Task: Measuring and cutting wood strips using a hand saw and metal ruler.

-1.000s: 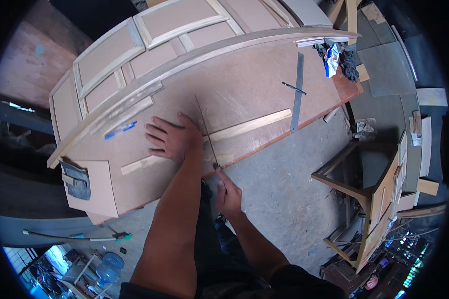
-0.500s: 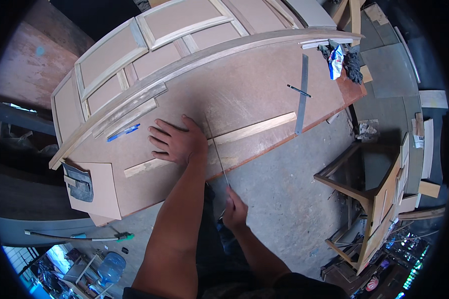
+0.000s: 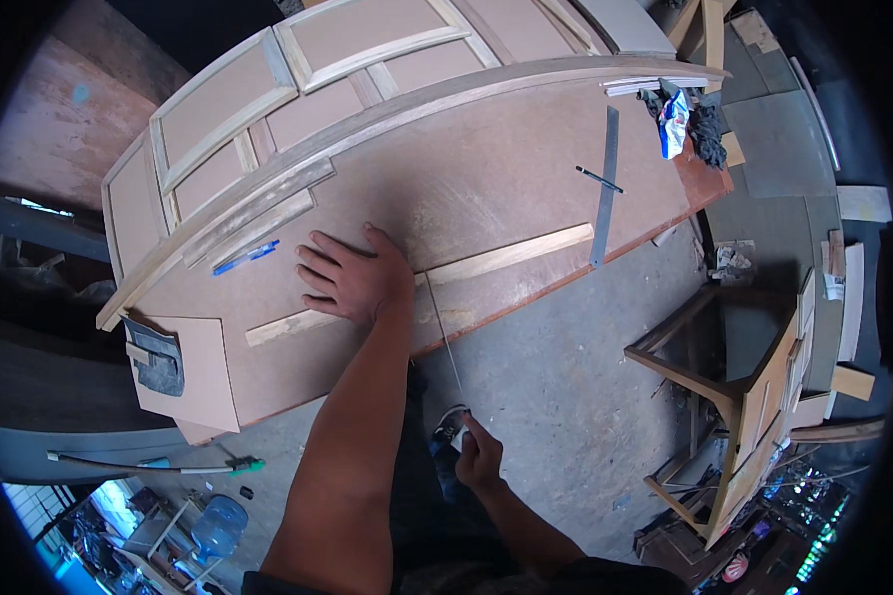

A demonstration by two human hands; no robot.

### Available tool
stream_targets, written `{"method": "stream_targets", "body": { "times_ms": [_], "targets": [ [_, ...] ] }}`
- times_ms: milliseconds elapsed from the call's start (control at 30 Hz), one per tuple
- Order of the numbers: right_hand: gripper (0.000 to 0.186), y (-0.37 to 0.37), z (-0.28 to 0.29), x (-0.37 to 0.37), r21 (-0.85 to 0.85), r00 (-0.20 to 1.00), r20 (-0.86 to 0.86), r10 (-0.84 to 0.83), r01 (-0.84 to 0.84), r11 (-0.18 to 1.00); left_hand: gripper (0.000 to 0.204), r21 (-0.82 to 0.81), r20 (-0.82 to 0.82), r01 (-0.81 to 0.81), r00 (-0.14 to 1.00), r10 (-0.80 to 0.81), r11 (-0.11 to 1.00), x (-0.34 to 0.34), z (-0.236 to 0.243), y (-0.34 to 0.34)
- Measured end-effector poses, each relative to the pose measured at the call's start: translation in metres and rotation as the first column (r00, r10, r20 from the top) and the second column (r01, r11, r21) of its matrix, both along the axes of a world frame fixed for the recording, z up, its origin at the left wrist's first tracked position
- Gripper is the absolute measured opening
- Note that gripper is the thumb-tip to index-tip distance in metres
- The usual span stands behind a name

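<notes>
A narrow, pale wooden strip [image 3: 516, 255] lies aslant across the brown board of the workbench [image 3: 506, 178]. My left hand [image 3: 352, 275] presses flat on it, fingers spread. Just right of that hand, a saw [image 3: 444, 329] crosses the strip, its thin blade seen edge-on. Closed round the saw's near end, my right hand [image 3: 479, 451] is beyond the bench's front edge, over the floor. The handle is hidden inside the fist. Pale sawdust [image 3: 456, 319] lies by the blade.
A long wooden rail [image 3: 387, 107] and panelled frames [image 3: 367, 45] line the far side. Blue pens [image 3: 246, 258], a dark metal ruler [image 3: 605, 188] with a black pen [image 3: 599, 179], and a sanding block on cardboard [image 3: 218, 372] lie on the bench. A wooden frame [image 3: 685, 375] stands right.
My right hand has drawn the saw back toward me, down and slightly right, so less of the blade reaches past the strip. My left hand stays in place on the strip.
</notes>
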State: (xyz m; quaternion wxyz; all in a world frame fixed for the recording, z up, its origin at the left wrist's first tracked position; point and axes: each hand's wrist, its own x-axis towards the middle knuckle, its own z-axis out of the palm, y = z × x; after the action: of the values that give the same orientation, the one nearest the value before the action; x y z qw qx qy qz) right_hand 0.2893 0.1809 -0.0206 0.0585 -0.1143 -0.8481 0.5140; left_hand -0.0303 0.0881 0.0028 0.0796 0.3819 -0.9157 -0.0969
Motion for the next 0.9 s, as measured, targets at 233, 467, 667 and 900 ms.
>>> {"method": "stream_targets", "body": {
  "times_ms": [233, 467, 667, 900],
  "targets": [
    [0.032, -0.009, 0.012, -0.106, -0.084, 1.0, -0.005, 0.003, -0.004, 0.996, 0.079, 0.008, -0.022, 0.004, 1.0, -0.004, 1.0, -0.002, -0.004, 0.002],
    [0.032, -0.007, 0.013, 0.007, -0.013, 1.0, -0.019, 0.004, -0.004, 1.0, 0.077, 0.041, -0.001, -0.003, 1.0, 0.003, 0.999, 0.004, 0.002, 0.0],
    [0.033, -0.011, 0.004, -0.097, -0.104, 0.999, 0.033, -0.017, 0.02, 0.994, 0.077, 0.022, 0.0, 0.017, 1.0, -0.017, 1.0, 0.002, -0.001, 0.002],
    [0.034, 0.001, 0.016, 0.003, -0.126, 0.979, 0.199, -0.037, 0.063, 0.99, 0.076, 0.022, -0.032, -0.001, 0.999, 0.002, 1.0, 0.003, -0.001, -0.001]
  ]
}}
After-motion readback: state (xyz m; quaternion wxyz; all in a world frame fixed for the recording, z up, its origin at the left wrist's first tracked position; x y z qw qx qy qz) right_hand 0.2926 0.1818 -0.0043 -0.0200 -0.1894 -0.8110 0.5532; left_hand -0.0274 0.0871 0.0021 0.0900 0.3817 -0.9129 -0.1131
